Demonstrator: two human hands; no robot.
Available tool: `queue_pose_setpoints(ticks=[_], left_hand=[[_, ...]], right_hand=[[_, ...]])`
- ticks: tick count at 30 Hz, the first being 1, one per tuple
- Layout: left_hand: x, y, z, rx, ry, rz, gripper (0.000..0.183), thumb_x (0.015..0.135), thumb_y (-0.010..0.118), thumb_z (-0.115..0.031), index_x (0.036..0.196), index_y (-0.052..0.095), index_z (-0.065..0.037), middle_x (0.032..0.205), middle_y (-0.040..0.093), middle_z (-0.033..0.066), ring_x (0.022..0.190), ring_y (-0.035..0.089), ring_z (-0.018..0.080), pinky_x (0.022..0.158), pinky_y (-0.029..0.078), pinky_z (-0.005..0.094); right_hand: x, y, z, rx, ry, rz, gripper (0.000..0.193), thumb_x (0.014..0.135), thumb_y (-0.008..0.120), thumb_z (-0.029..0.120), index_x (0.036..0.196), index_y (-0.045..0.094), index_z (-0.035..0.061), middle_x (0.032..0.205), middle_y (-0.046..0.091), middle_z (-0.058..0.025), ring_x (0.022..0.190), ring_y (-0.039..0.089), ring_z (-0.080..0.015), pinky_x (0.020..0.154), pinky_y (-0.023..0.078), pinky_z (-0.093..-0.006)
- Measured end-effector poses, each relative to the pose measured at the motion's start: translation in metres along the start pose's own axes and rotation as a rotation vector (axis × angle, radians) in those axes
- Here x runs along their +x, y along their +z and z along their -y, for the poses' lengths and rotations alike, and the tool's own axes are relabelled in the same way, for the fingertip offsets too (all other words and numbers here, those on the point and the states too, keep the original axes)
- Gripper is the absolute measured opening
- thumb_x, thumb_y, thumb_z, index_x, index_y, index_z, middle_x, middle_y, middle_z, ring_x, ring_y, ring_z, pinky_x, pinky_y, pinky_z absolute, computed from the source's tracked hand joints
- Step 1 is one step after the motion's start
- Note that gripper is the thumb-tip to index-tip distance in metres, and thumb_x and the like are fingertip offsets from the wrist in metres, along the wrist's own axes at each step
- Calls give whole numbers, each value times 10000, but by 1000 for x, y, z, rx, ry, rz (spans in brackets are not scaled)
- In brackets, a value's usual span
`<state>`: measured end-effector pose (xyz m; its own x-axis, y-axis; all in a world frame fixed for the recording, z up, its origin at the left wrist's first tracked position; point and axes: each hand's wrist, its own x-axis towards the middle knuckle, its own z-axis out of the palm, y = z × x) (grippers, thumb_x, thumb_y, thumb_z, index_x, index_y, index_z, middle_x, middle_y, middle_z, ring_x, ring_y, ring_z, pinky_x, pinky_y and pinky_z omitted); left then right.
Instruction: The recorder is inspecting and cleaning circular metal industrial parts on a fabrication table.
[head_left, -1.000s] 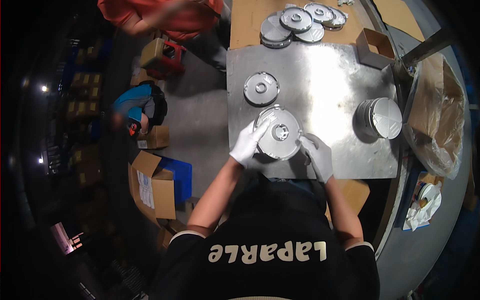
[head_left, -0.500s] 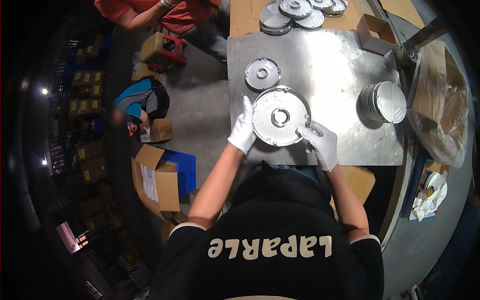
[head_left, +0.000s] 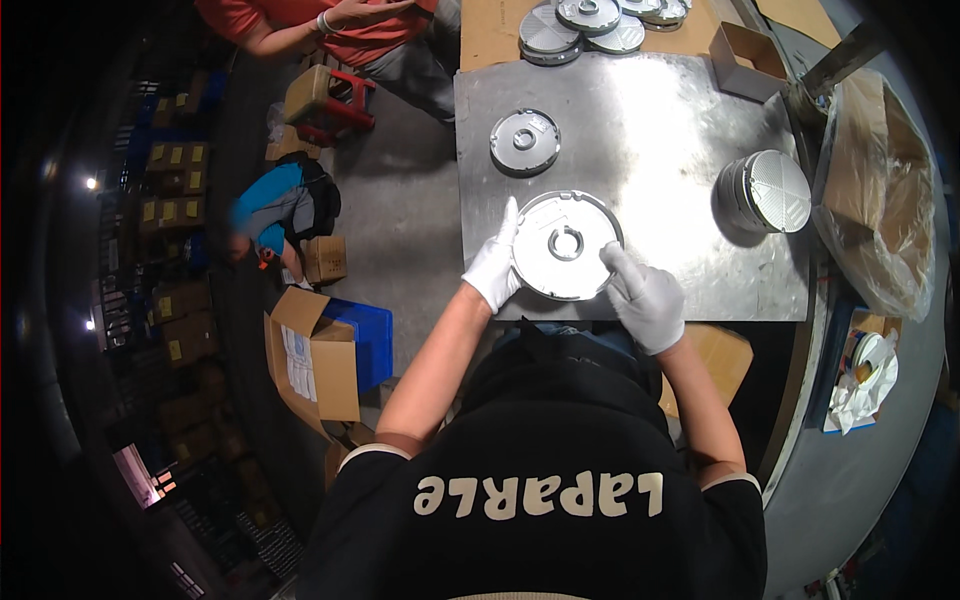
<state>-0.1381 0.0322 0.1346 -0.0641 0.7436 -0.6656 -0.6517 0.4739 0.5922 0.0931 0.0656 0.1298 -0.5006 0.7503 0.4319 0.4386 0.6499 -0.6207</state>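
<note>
A round silver metal disc with a raised central ring is held above the near edge of the metal table, its ribbed, notched rim showing. My left hand, in a white glove, grips the disc's left edge with the thumb up along the rim. At the right edge, my gloved right hand has its fingers bent together, fingertips against the rim; whether anything small is between them is hidden. A smaller-looking similar disc lies on the table just beyond.
To the right stands a stack of discs. More discs lie on cardboard at the far end, near an open small box. A plastic-lined carton is beyond the right edge. Another person in a red shirt is at far left.
The held disc has come slightly nearer me and tilted, and its face now looks brighter. My right hand has shifted slightly right, its fingers more bent.
</note>
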Motion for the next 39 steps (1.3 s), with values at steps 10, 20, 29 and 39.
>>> queue_pose_setpoints(ticks=[10,20,29,39], left_hand=[[-15,1,10,49,-39,42,714,884,369,-642,1245,509,-42,1149,613,69,1022,606,159,817,530,316],[-28,2,17,70,94,65,717,917,301,-617,1390,354,-81,1344,466,91,1202,475,198,1012,388,354],[-27,-22,43,75,253,193,675,917,339,-572,1311,391,-27,1272,493,129,1135,516,266,985,416,431],[-23,-31,49,177,-53,-212,561,943,401,-504,1231,495,-32,1096,603,138,977,617,217,760,555,385]], right_hand=[[-12,-7,11,-43,-124,77,460,630,712,66,1081,634,114,603,514,-52,512,520,-229,496,414,-346],[-15,-12,33,45,-143,74,326,642,720,106,963,666,90,577,543,-49,495,536,-207,472,417,-327],[-16,-12,65,618,872,260,264,744,751,165,928,671,-6,576,553,-42,512,475,-48,493,408,-226],[5,-19,58,881,936,366,232,749,754,185,846,667,-8,565,542,35,446,428,-24,407,321,-189]])
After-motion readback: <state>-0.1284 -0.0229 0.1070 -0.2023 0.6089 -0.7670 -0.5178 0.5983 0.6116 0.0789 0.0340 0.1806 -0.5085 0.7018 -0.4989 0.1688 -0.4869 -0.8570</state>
